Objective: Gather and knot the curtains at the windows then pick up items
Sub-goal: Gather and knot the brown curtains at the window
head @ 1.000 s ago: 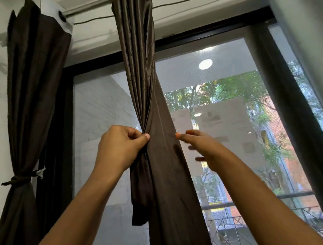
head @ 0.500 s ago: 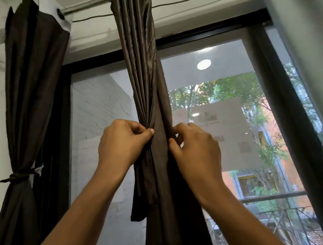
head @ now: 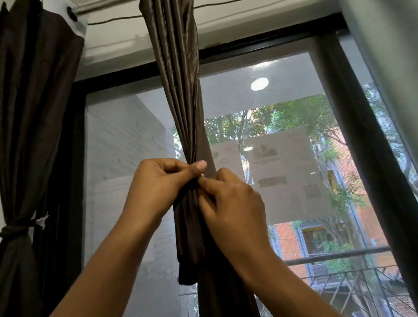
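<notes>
Curtain [head: 180,84] bunched mid-window, left hand [head: 159,186] fingers clenched round it, right hand [head: 233,207] fingers apparently pinching its fold

Daylight is admitted through the window [head: 268,178], so the dark curtains are backlit and rendered almost as silhouettes. A round ceiling light [head: 259,84] is reflected as glare in the glass. Straight edges are bowed by wide-angle distortion, and the view outside is softened slightly.
</notes>
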